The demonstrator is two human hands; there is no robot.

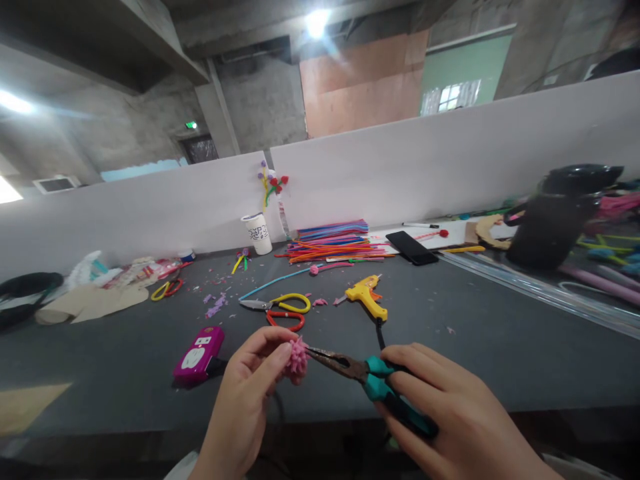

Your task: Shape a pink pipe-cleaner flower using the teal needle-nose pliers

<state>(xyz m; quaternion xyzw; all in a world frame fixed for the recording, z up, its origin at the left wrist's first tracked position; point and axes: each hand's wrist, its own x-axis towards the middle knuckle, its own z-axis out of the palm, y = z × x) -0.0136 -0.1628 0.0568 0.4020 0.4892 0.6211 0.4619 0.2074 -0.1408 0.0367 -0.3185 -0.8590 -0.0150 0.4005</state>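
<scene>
Between the thumb and fingers of my left hand (250, 390) is a small pink fuzzy flower (299, 357), held above the table's front edge. My right hand (445, 400) is closed round the teal and black handles of needle-nose pliers (367, 373). The pliers' tips point left and meet the flower's right side; whether they grip a piece of it I cannot tell. Just beyond the hands lie scissors (280, 307) with one yellow and one red handle. A yellow glue gun (367, 297) rests to their right, its nozzle toward the left.
Bundled coloured pipe cleaners (335, 243) lie at the back, near a patterned paper cup (257, 233) and a black phone (411, 248). A magenta box (200, 355) sits at the left. On the right stand a dark jug (550, 220) and long clear strips (540, 287).
</scene>
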